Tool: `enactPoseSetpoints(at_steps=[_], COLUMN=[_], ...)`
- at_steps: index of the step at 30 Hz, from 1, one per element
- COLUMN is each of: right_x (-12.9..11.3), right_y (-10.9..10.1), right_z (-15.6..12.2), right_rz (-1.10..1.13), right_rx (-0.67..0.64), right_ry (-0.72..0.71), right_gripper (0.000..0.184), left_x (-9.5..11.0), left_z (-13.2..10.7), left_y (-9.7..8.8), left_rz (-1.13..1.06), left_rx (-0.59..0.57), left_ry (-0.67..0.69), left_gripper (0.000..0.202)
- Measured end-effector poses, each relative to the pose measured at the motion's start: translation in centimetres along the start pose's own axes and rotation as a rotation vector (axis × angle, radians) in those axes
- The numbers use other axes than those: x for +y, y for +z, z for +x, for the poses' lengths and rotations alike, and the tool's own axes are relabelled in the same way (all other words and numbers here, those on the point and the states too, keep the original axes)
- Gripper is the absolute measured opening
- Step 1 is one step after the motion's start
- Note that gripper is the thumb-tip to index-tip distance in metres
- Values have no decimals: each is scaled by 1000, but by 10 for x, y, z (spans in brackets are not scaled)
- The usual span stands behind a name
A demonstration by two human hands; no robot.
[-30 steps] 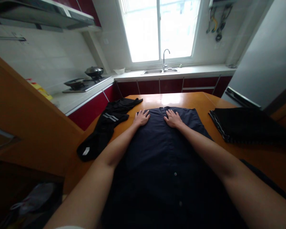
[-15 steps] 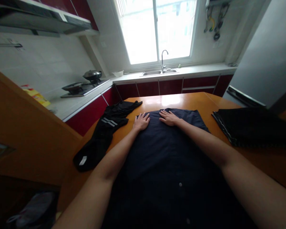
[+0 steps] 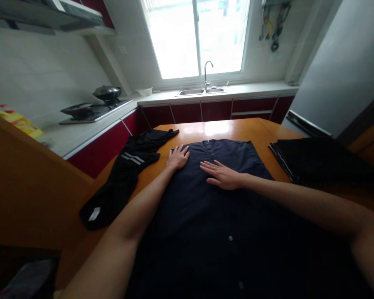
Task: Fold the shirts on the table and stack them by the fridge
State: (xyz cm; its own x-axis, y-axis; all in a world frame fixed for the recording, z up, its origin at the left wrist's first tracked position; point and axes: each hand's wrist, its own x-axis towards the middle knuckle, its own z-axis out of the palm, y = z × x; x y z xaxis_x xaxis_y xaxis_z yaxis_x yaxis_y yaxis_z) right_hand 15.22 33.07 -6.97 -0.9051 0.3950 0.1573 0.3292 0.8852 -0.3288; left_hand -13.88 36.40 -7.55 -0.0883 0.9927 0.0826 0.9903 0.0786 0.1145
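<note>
A dark navy buttoned shirt (image 3: 199, 207) lies spread over the wooden table, its far edge toward the window. My left hand (image 3: 178, 158) rests flat on its far left corner, fingers apart. Palm down, my right hand (image 3: 222, 175) lies on the middle of the cloth, fingers stretched out toward the left. Neither hand grips anything. Two pale buttons show on the near part of the shirt, which is very dark there. Left of my left arm is a crumpled black garment (image 3: 121, 178) with grey stripes and a white label.
Folded black cloth (image 3: 318, 160) sits on the right of the wooden table (image 3: 218, 128). Beyond are a sink (image 3: 199, 91) with a tap and a stove (image 3: 95, 112) with pans. An orange wooden panel (image 3: 28, 187) stands at left, a grey fridge (image 3: 339, 70) at right.
My right hand has moved from the shirt's far edge back toward me and turned to point left. My left hand stays at the far left corner. The view has shifted slightly right.
</note>
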Motion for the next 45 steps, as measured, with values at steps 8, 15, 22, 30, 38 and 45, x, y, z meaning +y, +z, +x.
enactPoseSetpoints(at_steps=[8,15,22,30,38,45], right_x=[131,99,54,137,108,97], right_y=[-51,-42,-1,-27,-9,2], right_z=[-40,-19,13,66,73,71], right_rz=[-174,-242,-126,-159,-180,-187], right_rx=[23,171,42,84,137,91], right_ry=[635,601,430,718,606,608], right_gripper=[68,67,77,76,65,61], left_x=[0,0,-1,-1,1,1], left_z=[2,1,3,1,0,-1], left_y=[-2,-3,-1,0,1,0], left_rz=[18,20,21,-2,7,15], left_rx=[-17,-23,-20,-7,-8,-18], left_ry=[3,-12,-3,-5,-2,-8], left_gripper=[62,60,62,60,61,61])
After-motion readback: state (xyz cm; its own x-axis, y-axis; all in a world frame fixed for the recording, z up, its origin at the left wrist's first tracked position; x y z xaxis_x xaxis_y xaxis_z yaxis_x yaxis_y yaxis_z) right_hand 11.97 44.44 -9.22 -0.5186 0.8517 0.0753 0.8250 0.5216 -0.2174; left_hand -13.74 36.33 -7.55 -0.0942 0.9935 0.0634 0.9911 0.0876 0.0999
